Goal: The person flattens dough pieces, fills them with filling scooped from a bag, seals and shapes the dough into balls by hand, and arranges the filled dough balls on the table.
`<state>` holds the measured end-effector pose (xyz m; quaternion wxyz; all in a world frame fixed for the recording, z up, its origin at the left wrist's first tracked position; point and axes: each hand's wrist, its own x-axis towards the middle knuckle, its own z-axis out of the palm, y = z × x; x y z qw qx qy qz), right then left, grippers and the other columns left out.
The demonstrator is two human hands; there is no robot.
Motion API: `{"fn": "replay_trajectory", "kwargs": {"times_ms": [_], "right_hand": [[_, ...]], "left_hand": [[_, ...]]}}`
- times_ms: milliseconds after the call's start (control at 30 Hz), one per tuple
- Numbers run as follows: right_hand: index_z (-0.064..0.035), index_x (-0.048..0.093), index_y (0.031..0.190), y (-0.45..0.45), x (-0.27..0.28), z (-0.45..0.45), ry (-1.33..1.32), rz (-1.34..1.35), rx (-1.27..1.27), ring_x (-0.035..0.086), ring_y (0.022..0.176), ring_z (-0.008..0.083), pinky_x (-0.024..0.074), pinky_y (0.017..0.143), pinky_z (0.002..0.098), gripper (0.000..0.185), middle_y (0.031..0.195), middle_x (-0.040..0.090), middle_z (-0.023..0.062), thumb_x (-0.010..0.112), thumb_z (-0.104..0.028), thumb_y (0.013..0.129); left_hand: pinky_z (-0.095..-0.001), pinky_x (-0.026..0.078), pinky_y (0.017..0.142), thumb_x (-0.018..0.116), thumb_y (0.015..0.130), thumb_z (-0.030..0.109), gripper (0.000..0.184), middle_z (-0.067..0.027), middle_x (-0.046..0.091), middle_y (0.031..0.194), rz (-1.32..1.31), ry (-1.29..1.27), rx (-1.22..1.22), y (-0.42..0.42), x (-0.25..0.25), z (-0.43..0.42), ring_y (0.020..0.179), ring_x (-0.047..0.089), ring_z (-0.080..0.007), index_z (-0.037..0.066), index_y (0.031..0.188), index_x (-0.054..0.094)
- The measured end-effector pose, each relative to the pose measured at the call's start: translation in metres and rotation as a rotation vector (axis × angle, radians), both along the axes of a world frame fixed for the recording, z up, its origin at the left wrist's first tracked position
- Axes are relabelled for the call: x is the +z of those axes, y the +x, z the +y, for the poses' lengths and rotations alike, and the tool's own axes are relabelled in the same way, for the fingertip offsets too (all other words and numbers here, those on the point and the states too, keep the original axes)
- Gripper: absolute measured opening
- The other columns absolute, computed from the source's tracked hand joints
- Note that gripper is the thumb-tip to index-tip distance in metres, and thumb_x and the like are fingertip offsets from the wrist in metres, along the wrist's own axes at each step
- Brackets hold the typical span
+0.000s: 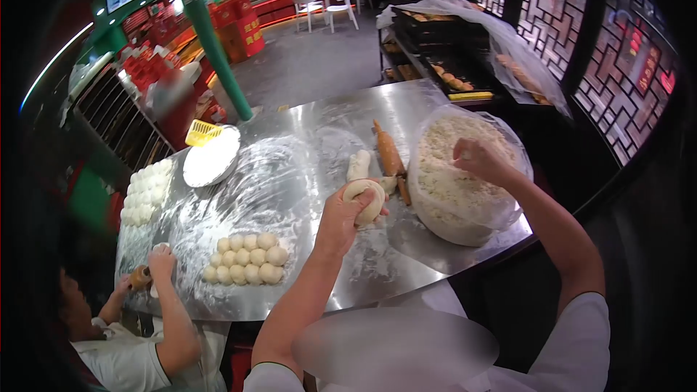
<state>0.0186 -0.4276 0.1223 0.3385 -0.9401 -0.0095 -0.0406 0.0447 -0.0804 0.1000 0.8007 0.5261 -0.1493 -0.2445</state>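
Observation:
My left hand [348,210] holds a round, pale piece of dough [365,199] over the steel table, its fingers wrapped round it. My right hand [475,156] is over the large plastic-lined tub of crumbly pale filling [457,207], fingers bent together at the filling's surface; what they hold, if anything, is too small to make out. Just beyond my left hand lies a white dough log [359,164]. A wooden rolling pin [388,149] lies between that log and the tub. Smaller dough pieces show beside my left hand.
Several dough balls [247,260] stand in rows on the floured table [312,127]. At left, a co-worker's hands [161,261] work with a rolling pin [139,278]. Farther off are a flour bowl [210,160], more dough pieces [147,192] and trays of baked goods [454,76].

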Motion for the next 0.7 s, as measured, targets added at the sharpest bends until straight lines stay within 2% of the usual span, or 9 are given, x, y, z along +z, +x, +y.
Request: {"fn": "replay_trajectory", "kwargs": {"times_ms": [67,200,267,300,400,467,500,633,700], "right_hand": [[-0.0024,0.064,0.092,-0.005,0.010,0.008,0.030,0.022,-0.044,0.061,0.057,0.0206,0.0486,0.057,0.0364,0.017,0.062,0.062,0.0096,0.071,-0.016,0.085],[-0.0015,0.064,0.090,-0.005,-0.001,-0.002,-0.046,-0.170,-0.135,0.060,0.056,0.0220,0.0475,0.056,0.0368,0.022,0.065,0.063,0.0130,0.072,-0.022,0.085],[-0.0009,0.064,0.093,-0.010,0.005,-0.007,-0.013,-0.143,-0.146,0.061,0.059,0.0240,0.0474,0.058,0.0379,0.027,0.064,0.061,0.0137,0.072,-0.025,0.085],[-0.0009,0.064,0.093,-0.011,0.010,-0.009,-0.011,-0.142,-0.156,0.061,0.059,0.0240,0.0474,0.058,0.0379,0.027,0.064,0.061,0.0137,0.072,-0.025,0.085],[-0.0009,0.061,0.110,-0.020,0.028,-0.007,-0.030,-0.120,-0.040,0.063,0.072,0.0240,0.0486,0.067,0.0387,0.034,0.079,0.066,0.0155,0.071,-0.023,0.085],[-0.0064,0.053,0.127,-0.028,0.039,-0.003,0.070,-0.042,0.053,0.058,0.090,0.0200,0.0472,0.078,0.0349,0.046,0.097,0.061,0.0111,0.069,-0.027,0.088],[-0.0061,0.050,0.133,-0.030,0.043,-0.001,0.138,-0.012,0.114,0.057,0.093,0.0200,0.0472,0.080,0.0352,0.053,0.100,0.058,0.0099,0.071,-0.021,0.087],[-0.0035,0.053,0.129,-0.029,0.027,0.006,0.102,-0.168,0.108,0.059,0.091,0.0230,0.0483,0.081,0.0363,0.053,0.097,0.059,0.0114,0.076,-0.013,0.083],[-0.0018,0.056,0.126,-0.027,0.019,0.006,-0.042,-0.260,0.083,0.062,0.092,0.0276,0.0495,0.082,0.0381,0.051,0.097,0.061,0.0150,0.079,-0.008,0.081]], "left_hand": [[-0.0276,0.055,0.064,0.063,0.099,0.020,0.035,-0.0165,0.070,0.102,-0.030,-0.018,-0.069,0.003,0.024,-0.042,0.080,0.071,-0.0208,-0.003,0.125,0.058],[-0.0278,0.054,0.063,0.061,0.101,0.021,0.031,-0.0175,0.071,0.103,-0.043,-0.015,-0.163,0.012,0.045,-0.104,0.080,0.072,-0.0221,-0.003,0.121,0.058],[-0.0290,0.055,0.068,0.061,0.101,0.021,0.033,-0.0174,0.072,0.101,-0.028,0.011,-0.163,0.021,0.040,-0.129,0.079,0.072,-0.0220,-0.004,0.123,0.056],[-0.0312,0.056,0.077,0.060,0.101,0.022,0.036,-0.0169,0.070,0.109,-0.032,0.061,-0.150,0.024,0.034,-0.139,0.090,0.071,-0.0222,-0.004,0.126,0.053],[-0.0323,0.054,0.089,0.057,0.103,0.024,0.038,-0.0140,0.065,0.120,0.081,-0.016,-0.031,0.028,0.014,-0.162,0.105,0.066,-0.0200,-0.003,0.129,0.052],[-0.0336,0.052,0.092,0.059,0.102,0.024,0.040,-0.0138,0.063,0.122,0.141,-0.041,-0.040,0.030,0.005,-0.167,0.109,0.064,-0.0204,-0.004,0.130,0.051],[-0.0349,0.050,0.095,0.061,0.101,0.025,0.043,-0.0137,0.061,0.124,0.189,-0.074,-0.042,0.030,0.004,-0.169,0.114,0.061,-0.0208,-0.004,0.131,0.050],[-0.0332,0.051,0.094,0.062,0.101,0.027,0.043,-0.0129,0.062,0.122,0.198,-0.121,-0.123,0.028,0.007,-0.171,0.111,0.062,-0.0202,-0.003,0.130,0.052],[-0.0319,0.050,0.093,0.066,0.098,0.026,0.042,-0.0113,0.063,0.118,0.098,-0.065,-0.114,0.022,0.013,-0.174,0.109,0.062,-0.0187,-0.002,0.127,0.053]]}}
